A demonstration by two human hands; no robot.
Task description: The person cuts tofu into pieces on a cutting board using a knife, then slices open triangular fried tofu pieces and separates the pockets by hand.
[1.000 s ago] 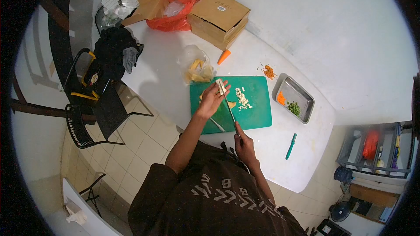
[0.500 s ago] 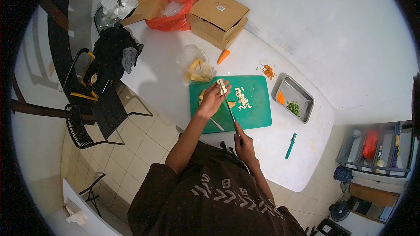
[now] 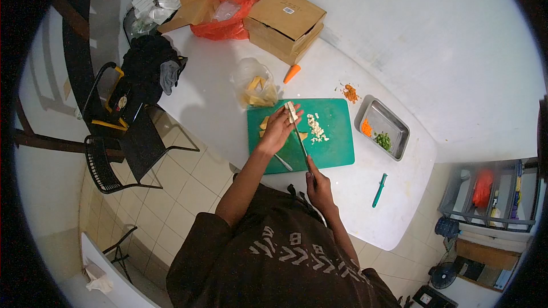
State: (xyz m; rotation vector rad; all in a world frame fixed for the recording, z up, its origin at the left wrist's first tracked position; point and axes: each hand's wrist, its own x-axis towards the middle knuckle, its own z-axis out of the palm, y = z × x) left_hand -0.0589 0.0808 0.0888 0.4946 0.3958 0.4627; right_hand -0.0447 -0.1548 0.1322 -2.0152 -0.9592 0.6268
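Note:
My left hand (image 3: pixel 277 132) is turned palm up over the green cutting board (image 3: pixel 337 148), its fingers supporting a pale tofu-like block (image 3: pixel 291 112). In my right hand (image 3: pixel 319 189) is a knife (image 3: pixel 302 146), gripped by the handle, its blade reaching up to the block. Small white diced pieces (image 3: pixel 315 129) lie on the board to the right of the block. Yellowish pieces (image 3: pixel 264 124) sit on the left side of the board, partly hidden by my left hand. Below that hand rests a second utensil with a pale handle (image 3: pixel 283 163).
Behind the board stand a clear bag of yellow pieces (image 3: pixel 260 92), a carrot piece (image 3: pixel 291 73) and cardboard boxes (image 3: pixel 285 20). To the right are orange peelings (image 3: pixel 350 93), a metal tray (image 3: pixel 402 129) with chopped orange and green vegetables, and a green-handled tool (image 3: pixel 379 190).
The pale block and the knife tip have shifted very slightly to the right in my left hand. My right hand stays nearly in place.

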